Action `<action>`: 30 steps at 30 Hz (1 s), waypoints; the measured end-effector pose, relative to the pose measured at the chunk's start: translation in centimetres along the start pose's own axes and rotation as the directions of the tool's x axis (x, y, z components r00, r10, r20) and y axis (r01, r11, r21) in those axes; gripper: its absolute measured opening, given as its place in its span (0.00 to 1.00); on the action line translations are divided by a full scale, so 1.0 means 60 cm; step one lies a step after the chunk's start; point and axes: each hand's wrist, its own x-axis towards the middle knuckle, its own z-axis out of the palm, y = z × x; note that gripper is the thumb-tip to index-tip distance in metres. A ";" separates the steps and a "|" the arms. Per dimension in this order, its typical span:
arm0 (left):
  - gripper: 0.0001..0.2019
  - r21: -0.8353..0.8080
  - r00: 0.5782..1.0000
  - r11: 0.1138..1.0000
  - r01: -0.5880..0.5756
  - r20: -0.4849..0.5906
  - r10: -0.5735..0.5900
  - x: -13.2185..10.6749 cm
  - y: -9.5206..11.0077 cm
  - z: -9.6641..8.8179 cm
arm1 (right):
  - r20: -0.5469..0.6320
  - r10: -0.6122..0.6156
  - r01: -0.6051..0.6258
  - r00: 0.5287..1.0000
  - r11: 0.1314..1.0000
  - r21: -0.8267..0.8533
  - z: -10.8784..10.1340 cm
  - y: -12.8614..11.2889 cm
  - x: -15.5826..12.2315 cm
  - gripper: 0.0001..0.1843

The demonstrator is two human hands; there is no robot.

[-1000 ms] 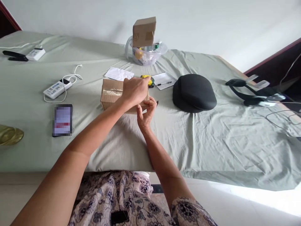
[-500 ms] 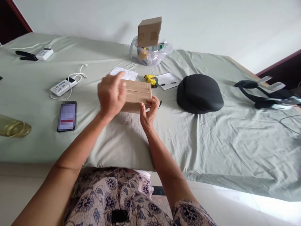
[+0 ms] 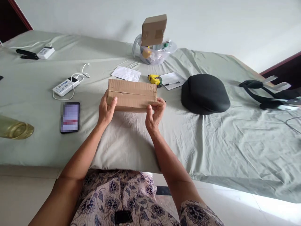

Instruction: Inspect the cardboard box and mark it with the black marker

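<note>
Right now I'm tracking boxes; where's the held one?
In the head view, just left of centre, the box is between the left hand and right hand.

On the worktop (image 3: 235, 150), the near right offers wide passage; behind it a black case (image 3: 207, 94) stands in the way, as does a yellow tape measure (image 3: 153, 79) beyond the held box (image 3: 133, 92).

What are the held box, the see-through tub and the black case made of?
The held box: matte cardboard, being plain brown with folded edges. The tub: probably smooth plastic, since it's see-through. The black case: dull-finished, maybe fabric over a stiff shell, given its full, rounded shape; I can't be sure.
</note>
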 end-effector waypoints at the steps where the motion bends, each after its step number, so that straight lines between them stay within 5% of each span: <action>1: 0.37 -0.004 0.999 1.000 -0.018 -0.030 0.017 -0.006 -0.003 0.003 | -0.005 -0.006 0.006 1.000 1.000 0.007 0.001 0.000 -0.001 0.12; 7: 0.37 0.005 0.996 0.997 -0.076 -0.043 0.076 -0.015 -0.017 0.009 | -0.003 -0.022 0.022 1.000 1.000 0.000 0.001 -0.002 -0.001 0.14; 13: 0.38 0.432 0.967 0.895 -0.110 -0.160 0.196 0.001 0.053 -0.008 | 0.015 -0.002 0.003 1.000 0.999 -0.044 0.001 0.000 0.003 0.16; 21: 0.17 0.464 0.968 0.853 -0.237 0.184 0.169 0.104 0.127 0.070 | 0.049 0.037 -0.035 0.998 0.998 -0.054 0.000 -0.001 0.004 0.18; 24: 0.17 0.512 0.953 0.812 -0.279 0.252 0.168 0.068 0.147 0.071 | 0.060 0.048 -0.044 0.997 0.997 -0.069 0.000 -0.001 0.006 0.19; 30: 0.18 0.622 0.948 0.736 -0.268 0.306 0.087 -0.056 0.154 0.022 | 0.099 0.048 -0.037 0.994 0.993 -0.114 0.000 -0.002 0.022 0.23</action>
